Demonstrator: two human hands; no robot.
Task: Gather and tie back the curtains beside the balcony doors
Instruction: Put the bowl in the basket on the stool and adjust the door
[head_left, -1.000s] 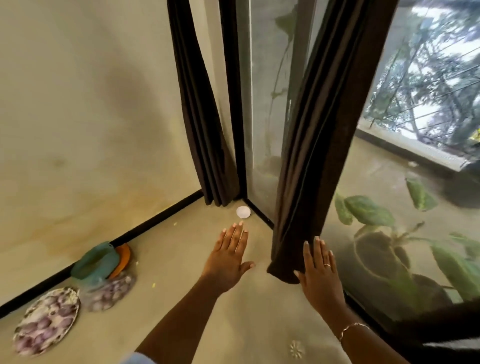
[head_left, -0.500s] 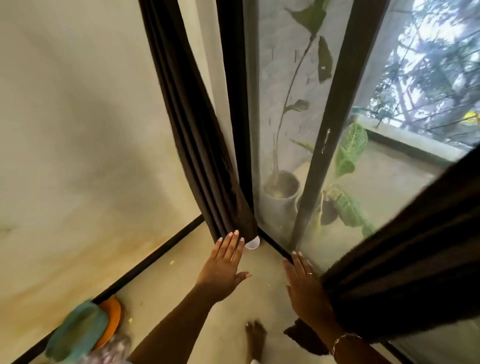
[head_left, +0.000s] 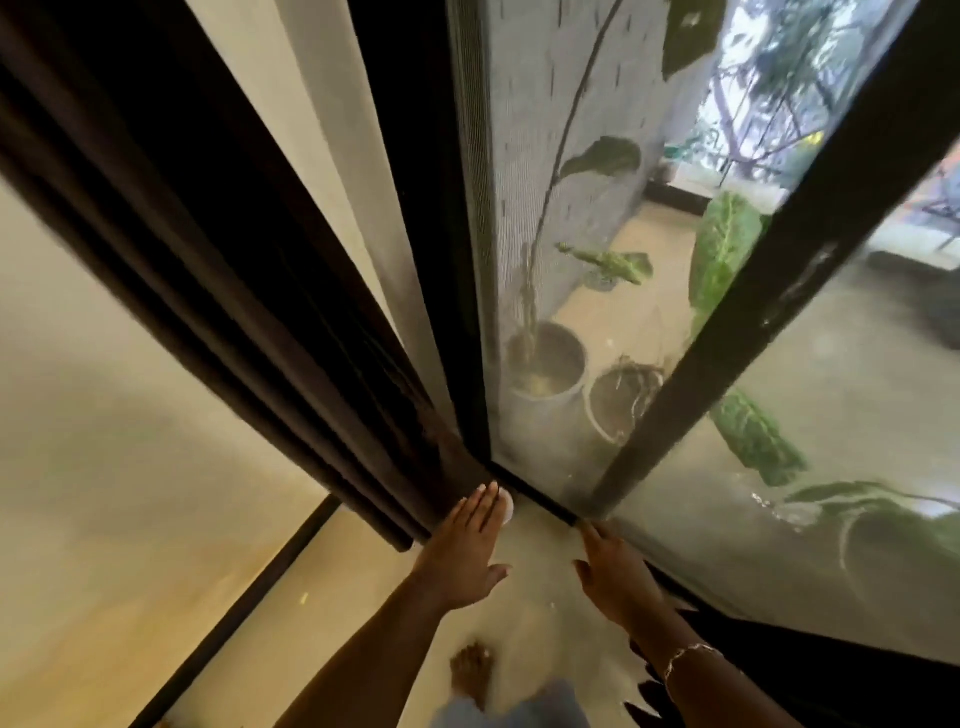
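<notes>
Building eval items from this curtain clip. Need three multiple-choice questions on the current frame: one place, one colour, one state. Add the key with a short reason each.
1. Where is the small white round object?
A) on the balcony
B) on the floor at the left hand's fingertips
C) on a pot's rim

2. What colour is the curtain by the wall?
A) white
B) green
C) dark brown

3. The left hand's fingers are:
A) straight, gripping nothing
B) curled round the curtain
C) in a fist

Key:
1 B: it peeks out beside the fingertips, at the curtain's foot.
2 C: its folds are dark brown throughout.
3 A: the fingers lie flat and extended, with no fabric gathered in them.
</notes>
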